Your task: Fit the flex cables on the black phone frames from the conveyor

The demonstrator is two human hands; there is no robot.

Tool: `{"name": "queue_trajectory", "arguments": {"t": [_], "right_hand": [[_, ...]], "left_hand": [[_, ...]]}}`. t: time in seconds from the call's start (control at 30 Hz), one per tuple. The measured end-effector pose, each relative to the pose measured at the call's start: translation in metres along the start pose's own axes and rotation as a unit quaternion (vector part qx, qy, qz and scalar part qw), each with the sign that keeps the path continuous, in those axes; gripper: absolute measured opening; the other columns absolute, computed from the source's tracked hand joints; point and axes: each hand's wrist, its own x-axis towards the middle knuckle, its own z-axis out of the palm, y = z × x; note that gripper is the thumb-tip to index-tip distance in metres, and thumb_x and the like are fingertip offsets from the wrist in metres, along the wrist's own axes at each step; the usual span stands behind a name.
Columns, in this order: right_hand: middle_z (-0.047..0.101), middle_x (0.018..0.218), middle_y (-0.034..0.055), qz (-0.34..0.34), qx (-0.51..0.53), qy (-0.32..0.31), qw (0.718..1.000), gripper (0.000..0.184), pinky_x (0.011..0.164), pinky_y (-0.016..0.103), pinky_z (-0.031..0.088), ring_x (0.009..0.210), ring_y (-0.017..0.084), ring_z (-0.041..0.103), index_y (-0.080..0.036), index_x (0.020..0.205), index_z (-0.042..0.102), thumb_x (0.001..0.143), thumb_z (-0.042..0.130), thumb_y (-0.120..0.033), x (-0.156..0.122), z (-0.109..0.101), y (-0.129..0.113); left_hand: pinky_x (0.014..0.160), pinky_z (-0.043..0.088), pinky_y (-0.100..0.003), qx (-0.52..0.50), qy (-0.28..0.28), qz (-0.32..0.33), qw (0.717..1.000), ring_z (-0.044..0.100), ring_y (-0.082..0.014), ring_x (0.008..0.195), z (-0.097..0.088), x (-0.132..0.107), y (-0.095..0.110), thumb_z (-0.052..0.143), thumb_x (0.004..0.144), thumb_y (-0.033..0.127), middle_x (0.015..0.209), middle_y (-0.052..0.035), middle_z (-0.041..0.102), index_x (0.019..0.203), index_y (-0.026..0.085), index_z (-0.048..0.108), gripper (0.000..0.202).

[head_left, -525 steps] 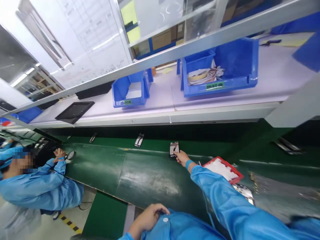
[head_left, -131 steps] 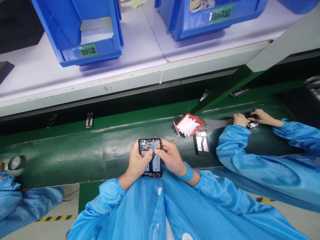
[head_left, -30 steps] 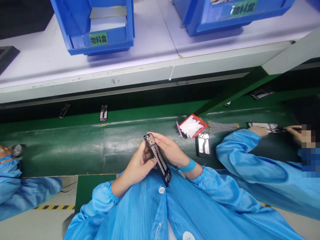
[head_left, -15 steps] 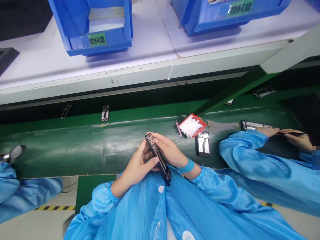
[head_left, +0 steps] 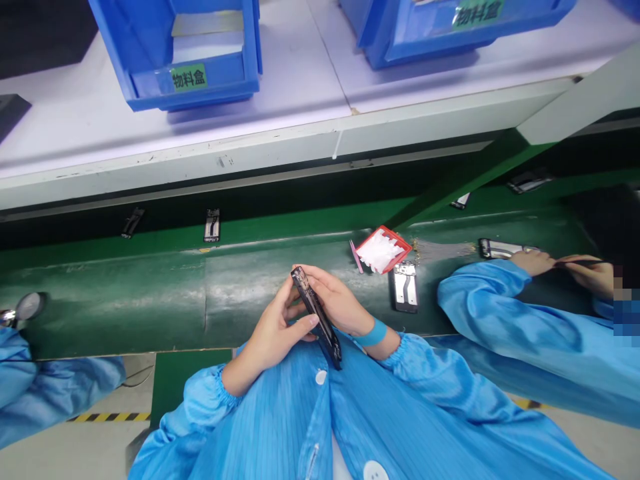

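Phone frame, one unit, dark, open back with components showing: you hold it in both hands just above the near edge of the green conveyor belt, close to your chest. Left hand is closed on its left side, the thumb laid across the near face toward the lower half. Right hand wraps the far side, fingers curled over the upper end. Change since four seconds back: the frame then lay flat, face up to you, with both thumbs on it; over the last second it stands turned on edge and has scarcely shifted, so you now present its side rail, which suggests a check or fitting along that edge rather than work on the open face. Orientation: long axis runs diagonally, upper end pointing away from you and to the left, lower end toward your right near the coat; broad face turned leftward toward your left palm. Adjacent items: a second frame flat on the belt to your right; red tray of white pieces just beyond it; a neighbour's sleeve further right; blue bin on the shelf above.
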Motion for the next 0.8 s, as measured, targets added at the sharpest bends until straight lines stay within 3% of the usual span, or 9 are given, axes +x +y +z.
{"name": "queue_trajectory", "arguments": {"t": [0.07,0.13,0.27,0.4,0.6,0.8], "right_hand": [[0.071,0.130,0.0049,0.004,0.011,0.002,1.000,0.043,0.112,0.048,0.049,0.124,0.027,0.064,-0.028,0.132,0.066,0.096,0.064,-0.051,0.000,0.000,-0.001],[0.069,0.133,0.0036,0.007,0.031,0.005,0.999,0.042,0.114,0.048,0.049,0.126,0.027,0.063,-0.030,0.133,0.065,0.095,0.067,-0.049,-0.001,0.000,-0.004],[0.064,0.144,0.0034,0.027,0.090,-0.027,0.995,0.052,0.114,0.047,0.049,0.132,0.028,0.060,-0.032,0.143,0.059,0.093,0.069,-0.043,-0.009,0.002,-0.020],[0.053,0.156,0.0044,0.013,0.091,-0.047,0.995,0.063,0.118,0.047,0.046,0.140,0.029,0.054,-0.030,0.155,0.048,0.096,0.069,-0.040,-0.020,0.006,-0.039],[0.047,0.161,0.0018,-0.050,0.045,-0.084,0.994,0.057,0.127,0.044,0.034,0.149,0.026,0.043,-0.030,0.158,0.043,0.104,0.063,-0.038,-0.030,0.012,-0.056],[0.047,0.161,0.0017,-0.088,-0.001,-0.085,0.992,0.057,0.128,0.046,0.034,0.149,0.026,0.043,-0.032,0.159,0.040,0.107,0.059,-0.040,-0.034,0.012,-0.057]], "left_hand": [[0.089,0.063,-0.033,-0.003,0.010,0.028,1.000,0.061,-0.0310,0.133,-0.001,0.003,-0.002,0.078,0.087,0.027,0.162,-0.0125,0.044,0.158,0.032,0.040,0.081],[0.090,0.061,-0.032,-0.012,0.032,0.034,0.999,0.066,-0.0282,0.125,-0.002,0.007,-0.004,0.078,0.085,0.027,0.149,-0.0122,0.059,0.152,0.026,0.047,0.074],[0.057,0.054,-0.024,-0.040,0.110,-0.006,0.993,0.072,-0.0201,0.081,-0.006,0.012,-0.008,0.072,0.085,0.033,0.111,-0.0072,0.075,0.141,0.024,0.055,0.059],[0.049,0.044,-0.020,-0.071,0.148,0.000,0.986,0.061,-0.0128,0.061,-0.007,0.013,-0.007,0.074,0.083,0.036,0.094,-0.0031,0.075,0.130,0.021,0.060,0.051],[0.057,0.047,-0.021,-0.106,0.158,0.039,0.981,0.063,-0.0128,0.071,-0.005,0.013,-0.002,0.079,0.084,0.036,0.109,-0.0047,0.075,0.131,0.021,0.061,0.052],[0.076,0.056,-0.025,-0.081,0.121,0.077,0.986,0.070,-0.0198,0.097,-0.005,0.010,-0.002,0.077,0.090,0.040,0.125,-0.0071,0.072,0.135,0.022,0.062,0.050]]}}
